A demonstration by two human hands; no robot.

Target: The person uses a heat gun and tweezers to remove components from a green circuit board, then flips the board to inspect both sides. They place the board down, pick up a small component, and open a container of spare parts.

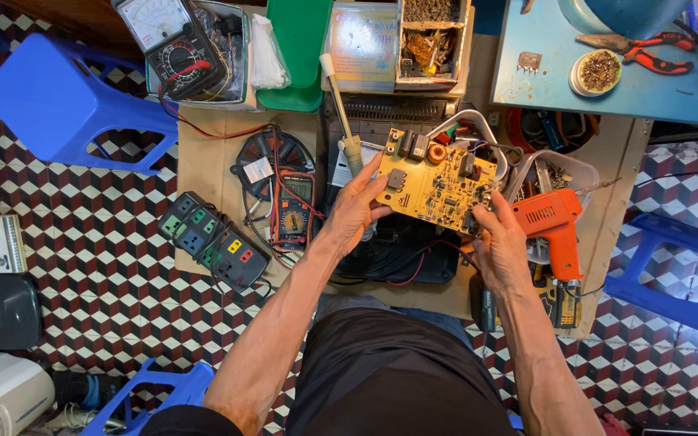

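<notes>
My left hand (355,211) and right hand (501,245) each grip an edge of the yellow circuit board (436,182), held tilted above the black casing (397,250); it could slip or snag its wires, with the orange solder gun (555,226) crowding right and the multimeter (293,208) left.
</notes>
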